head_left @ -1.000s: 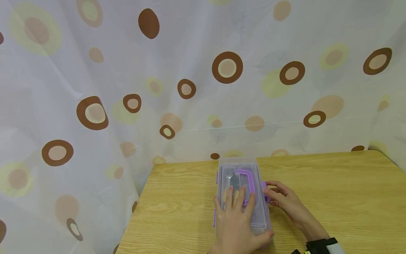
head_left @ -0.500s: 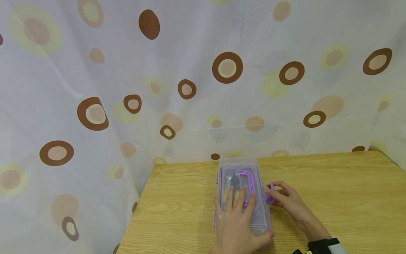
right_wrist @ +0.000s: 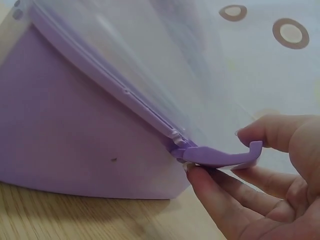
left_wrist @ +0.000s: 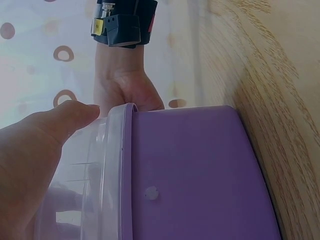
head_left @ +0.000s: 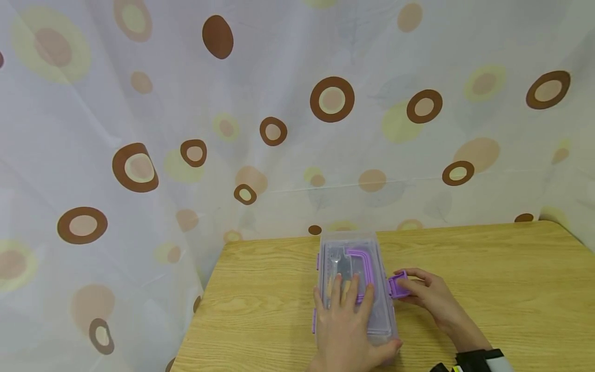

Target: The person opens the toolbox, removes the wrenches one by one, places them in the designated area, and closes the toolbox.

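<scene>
Clear-lidded storage box (head_left: pixel 380 311), lower centre
Right hand (head_left: pixel 429 295) pinches its outward-swung purple latch (head_left: pixel 397 287); left hand (head_left: pixel 343 330) spreads flat atop, likely steadying.

Box (left_wrist: pixel 200 170): opaque purple, upright on the table (head_left: pixel 251 289), long axis running 12 to 6 o'clock, toward 5 o'clock in the head view.
Lid (head_left: pixel 380 318): clear plastic, seated on the box.
Handle (head_left: pixel 369 267): purple, bracket-shaped, flat against the lid toward 1 o'clock.
Latch (head_left: pixel 398 287): purple, unfastened, standing outward from the box's 3 o'clock side.
Tabs (head_left: pixel 314 319): two, purple, at 8 and 10 o'clock.
</scene>
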Tool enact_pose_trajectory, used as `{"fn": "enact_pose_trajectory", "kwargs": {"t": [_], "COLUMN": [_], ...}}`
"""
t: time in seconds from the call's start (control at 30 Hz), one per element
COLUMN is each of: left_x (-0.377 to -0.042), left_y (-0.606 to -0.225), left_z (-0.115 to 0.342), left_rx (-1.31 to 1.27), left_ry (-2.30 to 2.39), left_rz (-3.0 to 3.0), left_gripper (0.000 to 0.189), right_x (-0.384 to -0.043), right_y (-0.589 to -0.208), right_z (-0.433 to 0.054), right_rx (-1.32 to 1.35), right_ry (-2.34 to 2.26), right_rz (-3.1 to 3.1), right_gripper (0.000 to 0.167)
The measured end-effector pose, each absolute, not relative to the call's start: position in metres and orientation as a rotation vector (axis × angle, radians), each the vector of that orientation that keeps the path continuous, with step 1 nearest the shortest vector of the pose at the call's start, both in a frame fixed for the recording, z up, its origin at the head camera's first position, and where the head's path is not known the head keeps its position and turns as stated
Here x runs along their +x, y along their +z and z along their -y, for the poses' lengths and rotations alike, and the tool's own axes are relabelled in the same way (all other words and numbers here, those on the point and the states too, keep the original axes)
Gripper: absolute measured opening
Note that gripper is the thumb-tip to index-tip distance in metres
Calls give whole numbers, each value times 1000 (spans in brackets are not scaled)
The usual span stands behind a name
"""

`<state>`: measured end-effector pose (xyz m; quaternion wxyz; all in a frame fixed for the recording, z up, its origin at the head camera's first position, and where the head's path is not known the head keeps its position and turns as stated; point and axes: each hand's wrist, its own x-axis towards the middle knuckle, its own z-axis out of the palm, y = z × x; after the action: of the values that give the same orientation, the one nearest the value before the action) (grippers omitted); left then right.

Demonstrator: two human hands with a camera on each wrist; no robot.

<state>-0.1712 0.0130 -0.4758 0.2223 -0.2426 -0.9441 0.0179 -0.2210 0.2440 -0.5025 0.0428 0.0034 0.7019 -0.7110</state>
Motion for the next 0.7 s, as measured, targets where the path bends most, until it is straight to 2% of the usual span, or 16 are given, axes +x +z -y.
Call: {"fn": "enact_pose_trajectory", "kwargs": {"t": [0.33,0.7], "left_x": [-173,-175], "left_y": [-476,-475], "left_z": [-14,-16], "left_rx": [-670,-654], "left_ry": [40,50], "left_rz": [2575,2587], "left_gripper": [101,101], "right_x": [-225,-233], "right_y": [-505,-516], "right_z": [-250,-265], "right_rx": [32,-161], "right_ry": [-2142,-2135], "right_rz": [-2121,-1981], "right_gripper": [47,49]}}
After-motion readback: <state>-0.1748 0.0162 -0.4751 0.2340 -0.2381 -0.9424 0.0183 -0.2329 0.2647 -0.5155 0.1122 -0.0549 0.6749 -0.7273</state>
